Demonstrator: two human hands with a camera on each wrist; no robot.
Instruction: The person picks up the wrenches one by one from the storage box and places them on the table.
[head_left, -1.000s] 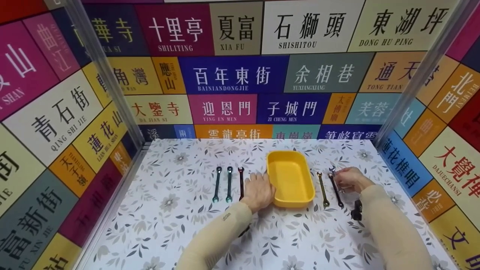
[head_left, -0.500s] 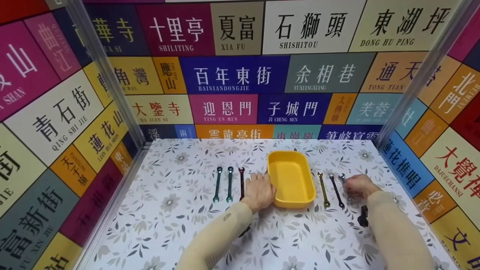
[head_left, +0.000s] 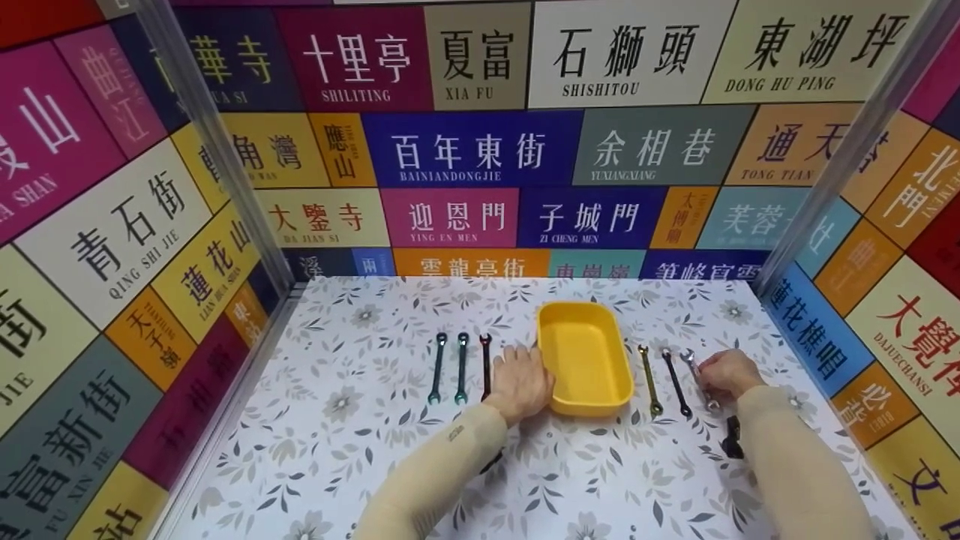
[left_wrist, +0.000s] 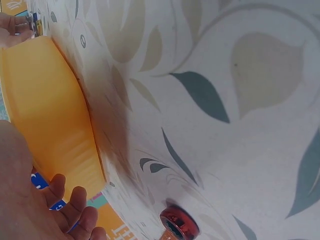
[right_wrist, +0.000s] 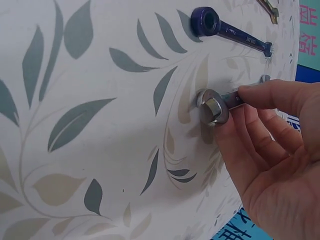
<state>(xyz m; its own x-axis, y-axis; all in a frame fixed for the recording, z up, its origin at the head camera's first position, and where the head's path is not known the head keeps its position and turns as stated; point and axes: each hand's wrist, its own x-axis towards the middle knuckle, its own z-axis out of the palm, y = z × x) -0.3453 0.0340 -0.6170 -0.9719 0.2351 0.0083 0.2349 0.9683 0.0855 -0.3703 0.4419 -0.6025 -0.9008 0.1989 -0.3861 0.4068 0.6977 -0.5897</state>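
My right hand [head_left: 726, 373] pinches a silver combination wrench [right_wrist: 214, 107] between thumb and fingers, close over the tabletop. Left of it lies a dark purple wrench [head_left: 676, 384], and a gold wrench [head_left: 649, 381] is nearer the yellow plastic bin [head_left: 589, 409]. My left hand [head_left: 523, 382] rests at the bin's left wall, its fingers loosely bent in the left wrist view. It partly covers a red wrench [head_left: 486, 360], whose ring end shows in that view. Two teal wrenches [head_left: 438, 371] lie parallel farther left.
A floral-patterned white cloth [head_left: 337, 465] covers the table. Walls with colourful sign panels [head_left: 465, 150] enclose the back and both sides. A black object [head_left: 733, 437] shows at the right wrist.
My right hand has moved right with the silver wrench, away from the purple one, bringing it down near the table in line with the others. The left hand and bin stay put.
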